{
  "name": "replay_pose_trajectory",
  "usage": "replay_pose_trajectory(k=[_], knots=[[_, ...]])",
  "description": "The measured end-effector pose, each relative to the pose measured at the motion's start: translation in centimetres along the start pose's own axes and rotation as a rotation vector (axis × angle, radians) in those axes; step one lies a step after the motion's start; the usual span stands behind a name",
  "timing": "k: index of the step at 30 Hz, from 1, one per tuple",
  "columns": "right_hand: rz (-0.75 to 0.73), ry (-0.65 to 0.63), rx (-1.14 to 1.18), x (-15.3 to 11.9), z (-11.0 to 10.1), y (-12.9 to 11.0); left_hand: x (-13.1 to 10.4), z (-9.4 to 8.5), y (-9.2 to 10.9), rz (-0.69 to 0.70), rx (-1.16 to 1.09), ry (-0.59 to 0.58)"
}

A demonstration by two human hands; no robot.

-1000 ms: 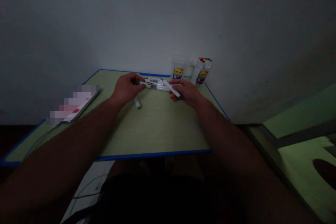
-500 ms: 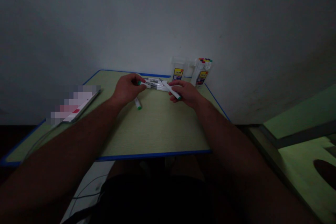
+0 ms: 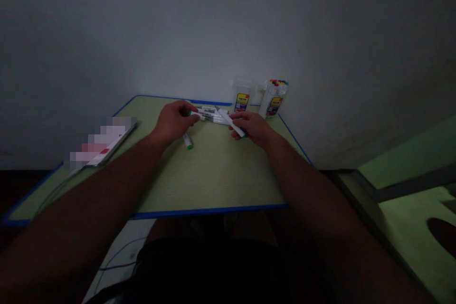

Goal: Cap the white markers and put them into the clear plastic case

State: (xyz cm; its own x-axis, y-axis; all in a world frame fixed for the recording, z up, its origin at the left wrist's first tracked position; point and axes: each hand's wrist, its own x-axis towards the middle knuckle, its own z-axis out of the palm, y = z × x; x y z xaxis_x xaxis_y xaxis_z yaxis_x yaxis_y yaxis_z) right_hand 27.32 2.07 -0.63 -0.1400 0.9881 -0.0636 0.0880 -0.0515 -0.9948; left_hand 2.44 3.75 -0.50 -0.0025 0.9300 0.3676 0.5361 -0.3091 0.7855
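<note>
My right hand (image 3: 251, 126) is closed around a white marker (image 3: 231, 122), which slants with its green end toward me and its thin far end over other pens. Between the thumb and fingers of my left hand (image 3: 176, 119) is a short white marker cap (image 3: 198, 115) with a green end. Another white marker (image 3: 188, 141) with a green end lies on the table below my left hand, its upper part hidden by the hand. Several white markers (image 3: 220, 119) lie in a loose pile between and behind my hands.
A clear plastic box (image 3: 242, 90) with a yellow label stands by the wall. Right of it, a similar box (image 3: 272, 102) holds markers with coloured ends. A flat device (image 3: 110, 145), partly blurred out, lies on the left of the blue-edged table (image 3: 213, 175), with a cable trailing from it.
Both hands stay almost in place, with the same marker and cap in them. The view shifts very slightly.
</note>
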Motion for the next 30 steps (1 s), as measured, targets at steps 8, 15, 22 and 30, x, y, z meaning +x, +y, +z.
replay_pose_trajectory(k=[8, 15, 22, 30], knots=[[-0.044, 0.040, -0.061, 0.51, -0.30, 0.47, -0.16, -0.01, 0.15, -0.039, -0.103, -0.010], [-0.069, 0.029, -0.078, 0.70, -0.43, 0.69, -0.28, -0.12, 0.70, -0.131, -0.280, -0.018], [-0.114, -0.015, -0.116, 0.65, -0.55, 0.98, -0.26, -0.12, 0.53, -0.108, -0.345, -0.071], [-0.135, -0.017, -0.153, 0.65, -0.56, 1.05, -0.07, 0.05, -0.07, -0.025, -0.262, -0.100]])
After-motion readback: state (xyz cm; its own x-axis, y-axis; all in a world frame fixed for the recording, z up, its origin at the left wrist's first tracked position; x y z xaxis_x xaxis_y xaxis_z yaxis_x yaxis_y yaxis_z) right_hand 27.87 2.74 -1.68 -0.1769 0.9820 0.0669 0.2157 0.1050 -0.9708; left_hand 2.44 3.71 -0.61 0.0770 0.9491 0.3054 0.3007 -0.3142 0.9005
